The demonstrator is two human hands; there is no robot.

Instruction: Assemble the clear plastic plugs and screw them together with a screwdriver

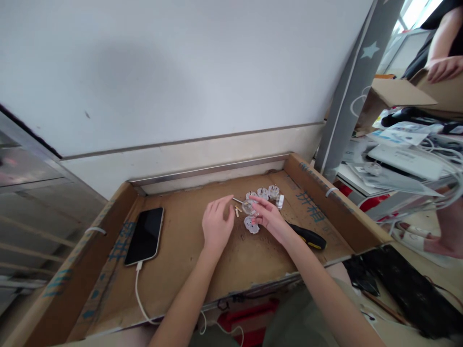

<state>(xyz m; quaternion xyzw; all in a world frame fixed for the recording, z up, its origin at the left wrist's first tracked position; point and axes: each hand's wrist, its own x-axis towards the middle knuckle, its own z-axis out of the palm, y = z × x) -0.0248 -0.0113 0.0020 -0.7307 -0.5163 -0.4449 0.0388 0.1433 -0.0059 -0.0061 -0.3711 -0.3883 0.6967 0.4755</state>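
My right hand (269, 217) pinches a clear round plastic piece (248, 207), which looks like part of a plug housing. A thin metal rod (237, 200) runs from that piece to the fingertips of my left hand (218, 222), which are closed at its end. Below the clear piece, close to my right fingers, is a white round plug part (251, 225). Under my right forearm lies a black and yellow screwdriver handle (310, 237). The rod lines up with this handle, but my right hand hides whether they join.
Clear plug parts with metal pins (263, 193) stand behind my hands, beside a white block (280, 201). Small brass-coloured strips (237, 210) lie between my hands. A phone (145, 236) on a cable lies left in the cardboard tray (181, 270). Another person's hand (444, 67) rests on a box.
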